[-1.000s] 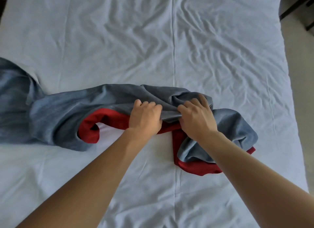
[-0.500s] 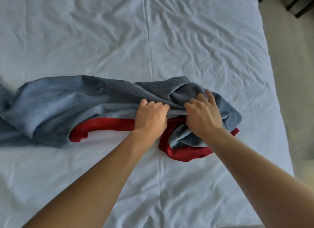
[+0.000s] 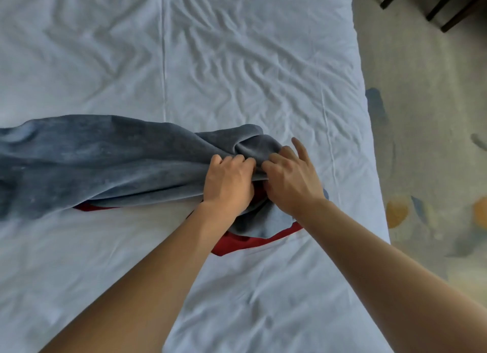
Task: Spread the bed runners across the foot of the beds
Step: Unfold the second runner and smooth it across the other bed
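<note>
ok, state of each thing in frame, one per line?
bed runner: bunched, not spread, red underside showing at the near edge
left hand: grip shut on the runner's grey fabric
right hand: gripping the runner, index finger extended
bed sheet: wrinkled

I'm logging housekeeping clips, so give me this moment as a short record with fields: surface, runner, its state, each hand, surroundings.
surface: bed sheet, white, wrinkled
runner: bed runner, blue-grey top, red underside showing
state: bunched near the bed's right side, trailing off to the left
left hand: gripping a fold of the runner
right hand: gripping the runner beside it, index finger raised
surroundings: patterned carpet right of the bed
</note>
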### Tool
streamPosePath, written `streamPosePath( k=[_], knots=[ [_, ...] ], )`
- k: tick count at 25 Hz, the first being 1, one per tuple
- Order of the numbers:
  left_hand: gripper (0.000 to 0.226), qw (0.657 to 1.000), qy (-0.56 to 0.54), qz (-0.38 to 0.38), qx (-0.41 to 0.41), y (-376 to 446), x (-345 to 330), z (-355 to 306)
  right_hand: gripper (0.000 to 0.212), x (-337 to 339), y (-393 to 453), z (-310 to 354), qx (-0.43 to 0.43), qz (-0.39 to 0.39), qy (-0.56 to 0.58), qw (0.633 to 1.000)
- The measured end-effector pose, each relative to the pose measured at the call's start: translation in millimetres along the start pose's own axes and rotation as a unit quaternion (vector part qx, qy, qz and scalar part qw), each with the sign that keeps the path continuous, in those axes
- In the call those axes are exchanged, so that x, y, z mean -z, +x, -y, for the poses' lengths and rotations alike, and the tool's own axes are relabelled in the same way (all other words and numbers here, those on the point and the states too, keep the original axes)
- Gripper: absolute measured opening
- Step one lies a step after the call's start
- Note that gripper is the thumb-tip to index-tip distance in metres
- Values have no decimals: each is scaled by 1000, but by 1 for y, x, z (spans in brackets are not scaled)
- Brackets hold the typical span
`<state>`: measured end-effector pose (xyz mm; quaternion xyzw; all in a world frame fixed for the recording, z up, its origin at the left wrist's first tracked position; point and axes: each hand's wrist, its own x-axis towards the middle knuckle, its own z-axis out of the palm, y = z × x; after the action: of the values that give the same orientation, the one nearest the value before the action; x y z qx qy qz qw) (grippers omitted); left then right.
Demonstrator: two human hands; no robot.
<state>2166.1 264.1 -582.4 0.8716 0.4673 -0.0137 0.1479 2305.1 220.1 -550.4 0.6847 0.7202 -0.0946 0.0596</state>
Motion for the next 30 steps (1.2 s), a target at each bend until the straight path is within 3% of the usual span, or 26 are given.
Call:
streamPosePath(
  k=[5,9,13,16,21,25,30],
  knots=[
    [22,996,-66,-25,-57,13,11,-9,43,-4,-13,-29,-67,-61,19,996],
    [23,988,-88,-35,-118,40,11,-39,34,-19,-40,-52,-142,17,-24,989],
    [23,978,22,5,-205,61,-9,-71,29,-47,-70,-61,-184,102,-14,977],
    [25,965,104,63,-233,71,-22,-93,21,-66,-77,-66,-193,91,-14,977],
    [19,950,196,142,-197,76,-44,-116,13,-81,-85,-86,-186,52,12,981],
    [16,961,179,95,-189,98,-43,-157,9,-80,-105,-123,-212,-4,51,976],
    [17,981,76,-37,-177,150,-14,-222,22,-63,-121,-191,-267,-19,53,962]
  ],
)
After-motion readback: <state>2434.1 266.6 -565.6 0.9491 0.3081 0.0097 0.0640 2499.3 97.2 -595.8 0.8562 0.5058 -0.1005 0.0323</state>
